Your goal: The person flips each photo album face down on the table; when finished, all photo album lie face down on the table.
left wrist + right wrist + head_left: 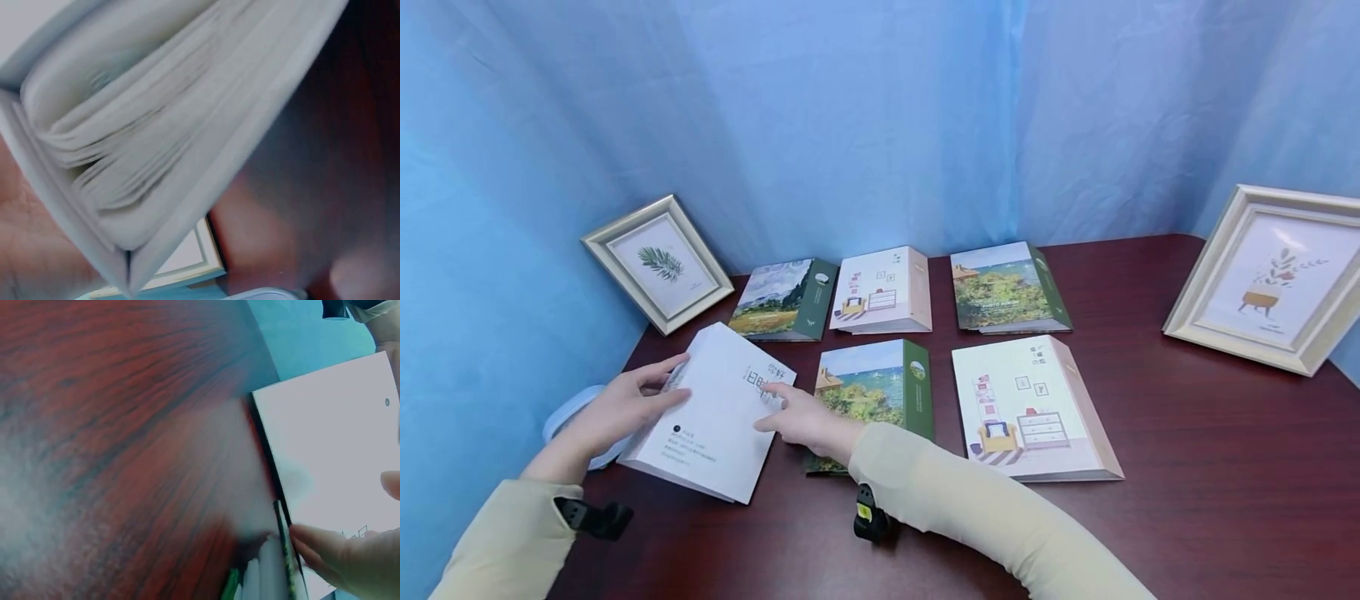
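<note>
A thick white book (pixel 715 408) with dark printed characters lies slanted at the left of the table. At its spine side my left hand (pixel 632 404) grips it, thumb and forefinger over the cover and the other fingers hidden. The left wrist view looks into its fanned page edges (pixel 156 131) between the covers. My right hand (pixel 812 425) holds the opposite edge, forefinger across the cover, thumb (pixel 322 547) by the rim. Under the right wrist, a green-spined book with a seaside picture (pixel 865 383) is partly covered.
Along the back stand a mountain-picture book (pixel 771 296), a furniture-picture book (pixel 876 287) and another seaside book (pixel 1007 287). A larger furniture-picture book (pixel 1030 408) lies front right. Picture frames (pixel 662 262) flank them, one far right (pixel 1270 279). A pale blue rounded thing (pixel 568 408) sits behind my left hand.
</note>
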Available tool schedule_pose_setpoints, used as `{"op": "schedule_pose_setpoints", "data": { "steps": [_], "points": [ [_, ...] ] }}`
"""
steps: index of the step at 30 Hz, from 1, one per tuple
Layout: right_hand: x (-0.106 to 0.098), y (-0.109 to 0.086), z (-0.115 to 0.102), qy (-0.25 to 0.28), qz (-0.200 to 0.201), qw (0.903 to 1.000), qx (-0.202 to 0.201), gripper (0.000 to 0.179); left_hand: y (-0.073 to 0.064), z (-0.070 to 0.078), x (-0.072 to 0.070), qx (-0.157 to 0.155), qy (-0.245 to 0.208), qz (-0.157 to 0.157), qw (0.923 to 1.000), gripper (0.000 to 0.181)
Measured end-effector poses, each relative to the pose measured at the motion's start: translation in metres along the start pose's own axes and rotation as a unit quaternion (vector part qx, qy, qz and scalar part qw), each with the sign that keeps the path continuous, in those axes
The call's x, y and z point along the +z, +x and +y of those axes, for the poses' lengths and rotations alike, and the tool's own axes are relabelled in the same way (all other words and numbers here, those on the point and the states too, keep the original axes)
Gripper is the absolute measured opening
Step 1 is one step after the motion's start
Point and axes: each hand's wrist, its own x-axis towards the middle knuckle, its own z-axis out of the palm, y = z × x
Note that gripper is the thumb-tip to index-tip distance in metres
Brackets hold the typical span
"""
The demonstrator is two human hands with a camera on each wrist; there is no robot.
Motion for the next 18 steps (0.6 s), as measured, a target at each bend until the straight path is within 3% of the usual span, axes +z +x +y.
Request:
{"op": "schedule_pose_setpoints", "data": {
  "steps": [7, 18],
  "points": [
    [0.002, -0.003, -0.008, 0.056, -0.032, 0.9976, -0.027, 0.059, -0.003, 0.012, -0.002, 0.027, 0.011, 0.002, 0.9996, 0.073],
    [-0.002, -0.005, -0.016, 0.08, -0.044, 0.9934, -0.069, 0.063, -0.011, 0.025, -0.001, 0.049, -0.021, -0.007, 0.9986, 0.07]
  ]
}}
